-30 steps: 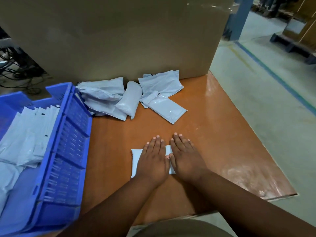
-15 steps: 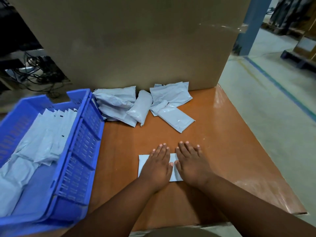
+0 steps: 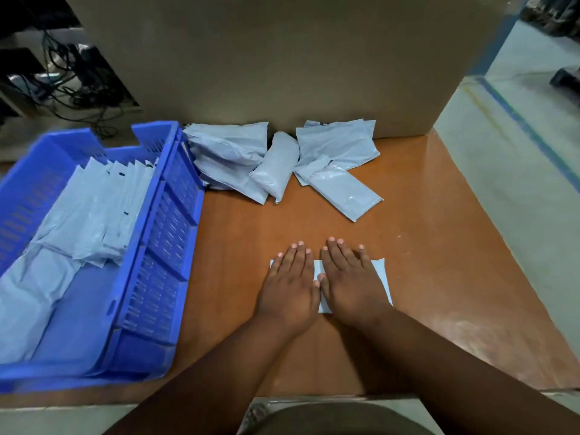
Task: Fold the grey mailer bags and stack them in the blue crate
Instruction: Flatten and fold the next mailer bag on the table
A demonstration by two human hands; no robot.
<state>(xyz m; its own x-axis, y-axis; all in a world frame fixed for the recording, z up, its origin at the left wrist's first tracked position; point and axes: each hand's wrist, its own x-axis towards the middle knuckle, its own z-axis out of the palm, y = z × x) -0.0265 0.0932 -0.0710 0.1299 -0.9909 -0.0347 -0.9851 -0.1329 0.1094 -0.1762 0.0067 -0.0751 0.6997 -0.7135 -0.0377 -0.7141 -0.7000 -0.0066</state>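
A folded grey mailer bag (image 3: 381, 274) lies flat on the brown table (image 3: 439, 233) in front of me. My left hand (image 3: 290, 285) and my right hand (image 3: 350, 282) press on it side by side, palms down with fingers straight, covering most of it. Several unfolded grey mailer bags (image 3: 279, 161) lie in a loose heap at the back of the table. At the left stands the blue crate (image 3: 169, 233), with several folded grey bags (image 3: 94, 208) stacked inside.
A large cardboard box (image 3: 282, 58) stands right behind the heap and closes off the table's far side. Cables (image 3: 72, 76) lie on the floor at the back left. The table's right edge drops to a grey floor with a blue line (image 3: 527, 127).
My right hand has slid to the right across the folded bag, so the bag's right end now shows past it. The camera view has shifted a little.
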